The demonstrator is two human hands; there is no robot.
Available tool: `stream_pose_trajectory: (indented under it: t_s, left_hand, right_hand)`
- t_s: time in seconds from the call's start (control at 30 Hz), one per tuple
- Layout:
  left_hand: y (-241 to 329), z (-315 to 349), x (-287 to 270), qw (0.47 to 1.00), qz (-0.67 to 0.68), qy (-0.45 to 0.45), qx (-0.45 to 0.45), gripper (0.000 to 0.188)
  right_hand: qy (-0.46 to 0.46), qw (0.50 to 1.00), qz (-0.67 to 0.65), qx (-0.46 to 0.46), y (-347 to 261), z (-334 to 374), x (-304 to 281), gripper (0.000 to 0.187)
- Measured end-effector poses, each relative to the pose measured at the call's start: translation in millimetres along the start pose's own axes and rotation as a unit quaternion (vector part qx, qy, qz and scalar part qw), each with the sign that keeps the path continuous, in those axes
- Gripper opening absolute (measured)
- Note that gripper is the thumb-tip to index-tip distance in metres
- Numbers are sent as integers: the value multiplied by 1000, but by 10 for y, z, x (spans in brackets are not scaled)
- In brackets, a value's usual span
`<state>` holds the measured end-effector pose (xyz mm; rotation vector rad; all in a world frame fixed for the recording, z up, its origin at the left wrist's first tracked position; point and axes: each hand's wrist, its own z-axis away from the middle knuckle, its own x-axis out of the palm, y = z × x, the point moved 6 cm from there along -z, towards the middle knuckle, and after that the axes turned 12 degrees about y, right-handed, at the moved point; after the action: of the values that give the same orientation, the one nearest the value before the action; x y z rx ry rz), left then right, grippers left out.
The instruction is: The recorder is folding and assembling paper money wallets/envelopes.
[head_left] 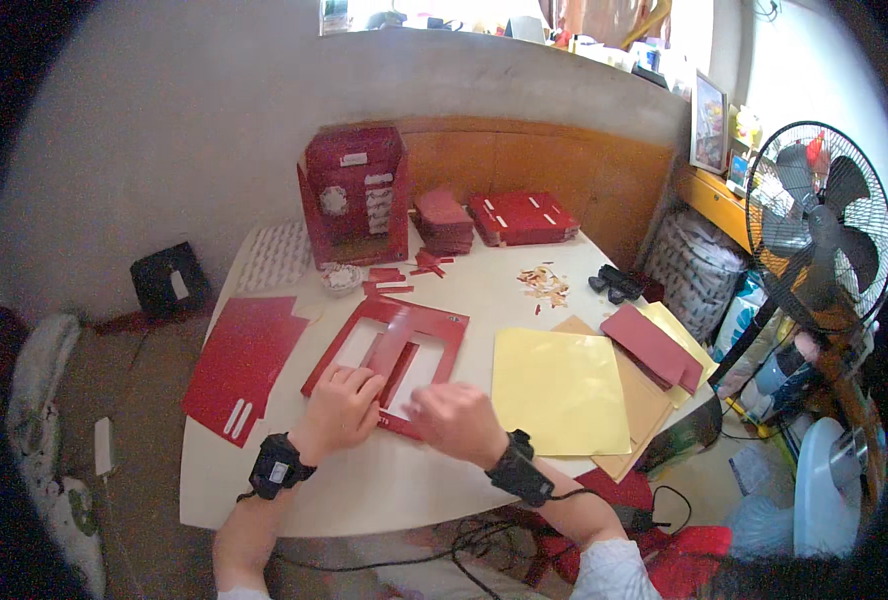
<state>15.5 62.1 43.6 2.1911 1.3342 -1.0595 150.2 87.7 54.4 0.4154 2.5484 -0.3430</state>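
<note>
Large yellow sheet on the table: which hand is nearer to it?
Right. The right hand is just left of the yellow sheet; the left hand is farther left, at the near side of the red frame.

Frame [396, 345] left of paper sheets [560, 390]

no word, number or sign can be read. a pale mark [454, 317] sits at the upper right corner of the red frame [392, 350], and small white marks [384, 421] on its lower edge, too small to make out. the white label [279, 472] on the left black wristband [266, 478] and the pale patch [354, 159] high on the red box [352, 182] are unreadable too.
</note>
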Motion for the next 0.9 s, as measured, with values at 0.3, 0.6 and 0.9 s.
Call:
stream_pose_trajectory:
  t_s: [0.3, 0.6, 0.9]
  left_hand:
    - [287, 47, 267, 992, -54, -37, -108, 66]
    - [246, 121, 189, 990, -16, -63, -127, 56]
    - [79, 90, 95, 993, -29, 17, -109, 53]
  right_hand:
    - [-240, 921, 270, 144, 628, 695, -401, 79]
    - [-286, 926, 206, 133, 669, 991, -953, 81]
    - [-305, 946, 66, 92, 763, 1005, -906, 79]
